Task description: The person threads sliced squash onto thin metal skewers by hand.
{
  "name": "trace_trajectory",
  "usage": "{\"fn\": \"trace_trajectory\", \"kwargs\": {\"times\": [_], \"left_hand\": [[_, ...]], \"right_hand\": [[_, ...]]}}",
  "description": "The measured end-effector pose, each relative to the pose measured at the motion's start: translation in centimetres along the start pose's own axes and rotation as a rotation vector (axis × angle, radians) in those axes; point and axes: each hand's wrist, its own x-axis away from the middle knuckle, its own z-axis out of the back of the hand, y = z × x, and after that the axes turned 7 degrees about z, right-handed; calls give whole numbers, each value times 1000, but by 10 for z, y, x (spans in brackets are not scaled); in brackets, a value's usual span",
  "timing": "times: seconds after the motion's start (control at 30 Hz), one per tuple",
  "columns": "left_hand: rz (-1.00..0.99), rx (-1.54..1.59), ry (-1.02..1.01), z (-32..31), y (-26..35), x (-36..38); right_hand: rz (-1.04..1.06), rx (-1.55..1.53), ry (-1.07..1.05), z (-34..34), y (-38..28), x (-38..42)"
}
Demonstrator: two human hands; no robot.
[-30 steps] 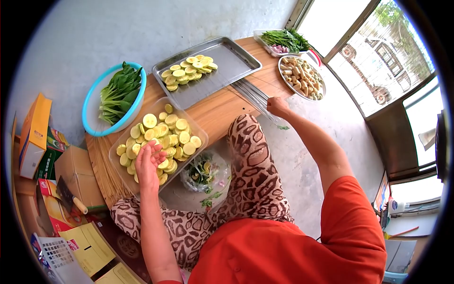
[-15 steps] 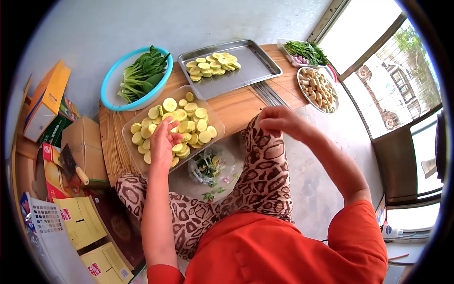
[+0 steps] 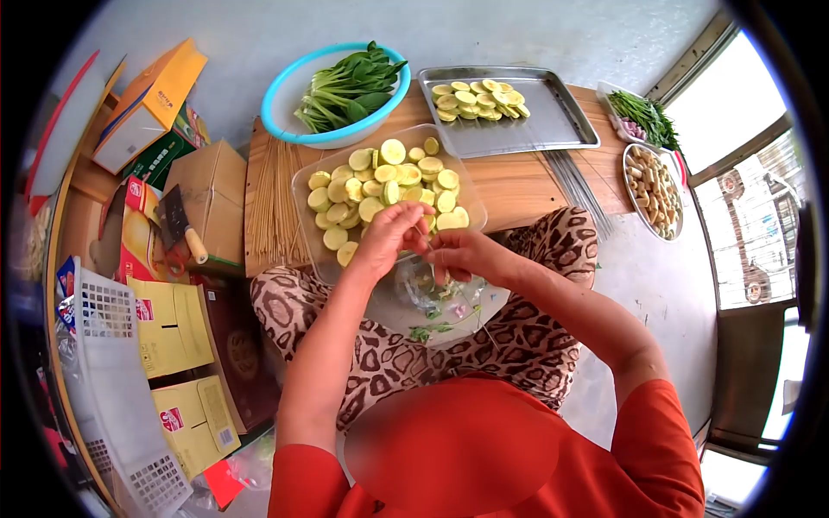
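My right hand (image 3: 466,255) is closed around a thin metal skewer (image 3: 488,332), which slants down toward my lap. Close beside it, my left hand (image 3: 393,237) pinches its fingertips together near the skewer's upper end. What sits between those fingertips is too hidden to make out. Both hands are over the near edge of a clear plastic tub (image 3: 304,194) full of round zucchini slices (image 3: 393,153). More zucchini slices (image 3: 475,99) lie in overlapping rows on a metal tray (image 3: 553,125). A bundle of metal skewers (image 3: 577,190) lies at the tray's near side.
A blue-rimmed basin (image 3: 275,121) holds leafy greens (image 3: 354,86). Bamboo sticks (image 3: 275,203) lie on the wooden table (image 3: 518,186). At right are a plate of cut pieces (image 3: 654,190) and a box of green stalks (image 3: 643,116). A cleaver (image 3: 179,220) rests by cartons at left.
My right hand has come from beside the skewers to the tub's front, now with a skewer. The left hand has drawn back from the slices to meet it. The view has shifted left.
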Motion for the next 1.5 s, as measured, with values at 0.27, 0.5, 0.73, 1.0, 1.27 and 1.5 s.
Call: {"fn": "trace_trajectory", "kwargs": {"times": [0.27, 0.5, 0.73, 1.0, 1.27, 1.5], "left_hand": [[-275, 71, 616, 65, 19, 2], [-191, -523, 839, 71, -4, -11], [-560, -1373, 746, 41, -16, -28], [-457, -775, 687, 65, -20, -39], [-446, -750, 908, 89, -2, -23], [-95, -1026, 929, 101, -16, 4]], "right_hand": [[199, -172, 308, 56, 42, -50], [184, -211, 315, 49, 29, -44], [187, -196, 312, 50, 17, -31], [223, -229, 315, 58, 19, -16], [215, -199, 305, 58, 15, -7], [228, -136, 253, 51, 17, -15]]}}
